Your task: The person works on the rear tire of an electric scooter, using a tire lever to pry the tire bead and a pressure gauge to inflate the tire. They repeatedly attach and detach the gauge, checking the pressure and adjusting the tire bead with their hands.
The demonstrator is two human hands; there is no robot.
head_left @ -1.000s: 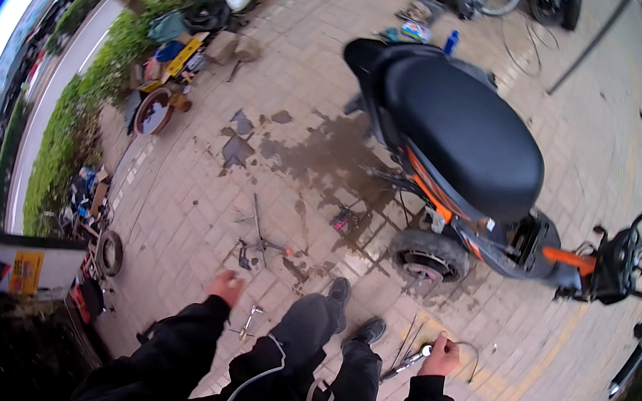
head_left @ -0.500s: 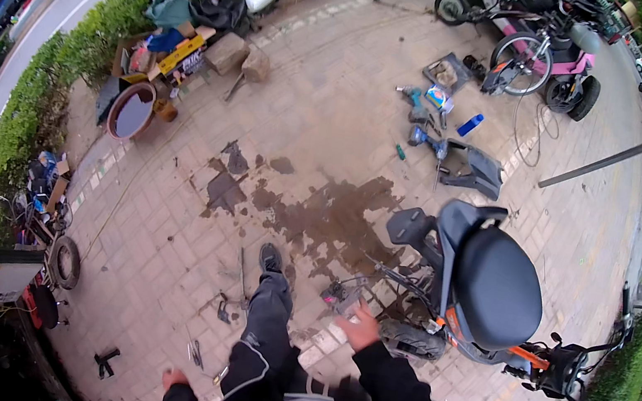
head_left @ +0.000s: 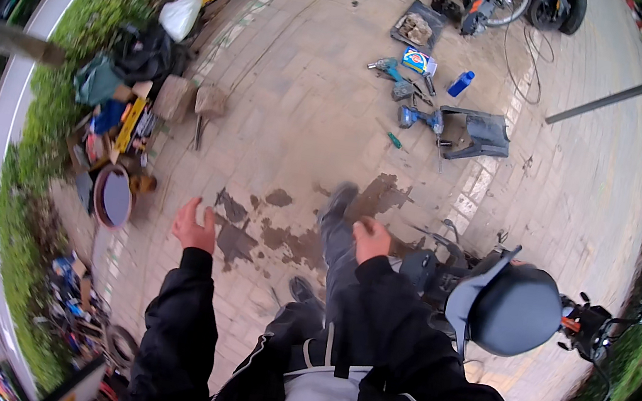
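Note:
My left hand (head_left: 194,224) is held out over the paving to the left of the wet patch (head_left: 289,243), thumb and fingers apart, holding nothing. Out in front of my body, my right hand (head_left: 371,239) is loosely curled with a gap at the thumb, and I see nothing in it. It is nearest to the scooter, whose black seat (head_left: 516,309) shows on the right. My shoe (head_left: 340,201) is planted on the wet paving between the two hands, one leg stretched forward. The scooter's lower side is partly hidden behind my right sleeve.
Ahead lie a blue drill (head_left: 420,119), a teal power tool (head_left: 401,83), a blue bottle (head_left: 461,83) and a dark plastic cover (head_left: 489,136). To the left stand a round basin (head_left: 100,195) of liquid and stone blocks (head_left: 175,98). A pole (head_left: 614,101) slants at right.
Both hands have moved forward, the left one from low beside my leg. The view has shifted, and a leg has stepped out ahead. The right hand has come away from beside the scooter's wheel.

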